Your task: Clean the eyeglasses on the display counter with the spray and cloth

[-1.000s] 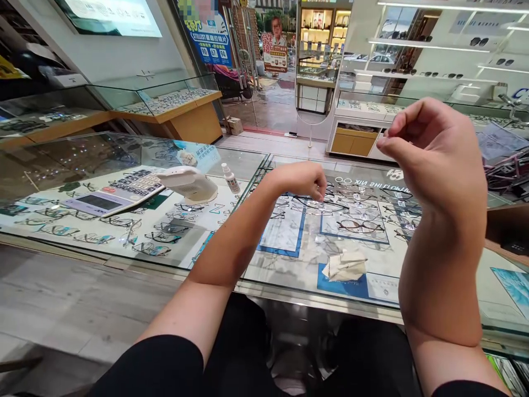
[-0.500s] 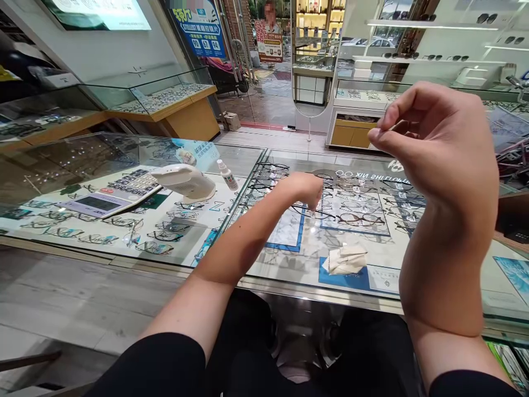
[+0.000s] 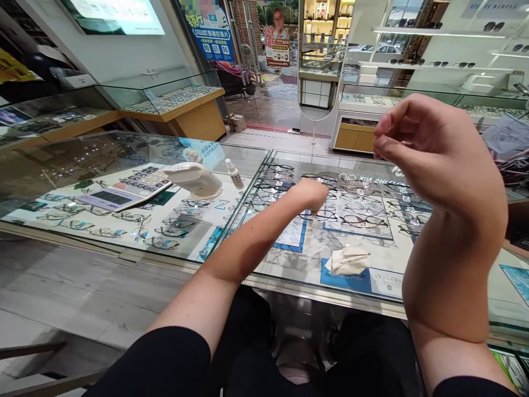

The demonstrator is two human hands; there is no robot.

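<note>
My left hand reaches out over the glass counter, closed with its fingers bent downward. Its fingertips are hidden behind the back of the hand, so I cannot make out what they hold, if anything. Rows of eyeglasses lie around and beyond it under the glass. Raised at the right, my right hand is bent at the wrist, with thumb and curled fingers drawn together and nothing visible in them. A crumpled cream cleaning cloth lies on a blue card between my arms, nearer to me.
On the left counter are a large calculator, a white curved device and a small spray bottle. Further display cases stand beyond. An oval mirror stands by the entrance. My legs are against the counter's front edge.
The view has shifted slightly, moving the counter and background a little right and down. My left hand stays low over the eyeglasses; my right-hand fingers have curled in slightly more.
</note>
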